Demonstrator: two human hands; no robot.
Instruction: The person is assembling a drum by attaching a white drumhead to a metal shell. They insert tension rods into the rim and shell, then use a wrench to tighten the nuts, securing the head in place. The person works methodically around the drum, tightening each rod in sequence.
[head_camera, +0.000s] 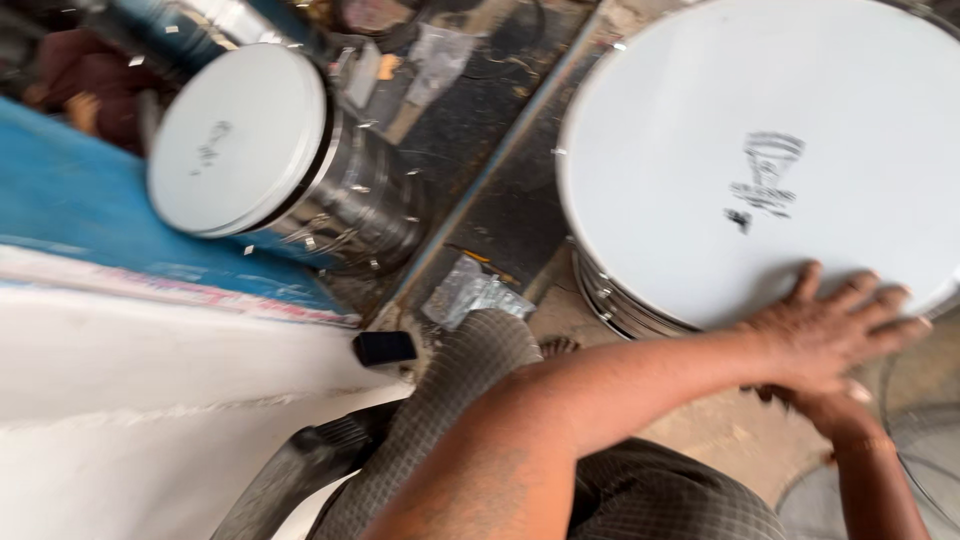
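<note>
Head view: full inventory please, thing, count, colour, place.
large drum: 1, white head, chrome shell, upper right, on the floor
small drum: 1, white head, shiny metal shell, upper left, lying tilted on its side
blue surface: 1, blue, left, under the small drum
white sheet: 1, white, lower left
foil scrap: 1, silver, crumpled, centre, on the floor
black block: 1, black, small, centre, at the white sheet's edge
checked cloth: 1, grey-brown, bottom centre, over the person's legs
left hand: flat, fingers spread, on the large drum's lower edge
right hand: mostly hidden under the left hand, at the drum's rim; grip unclear
</note>
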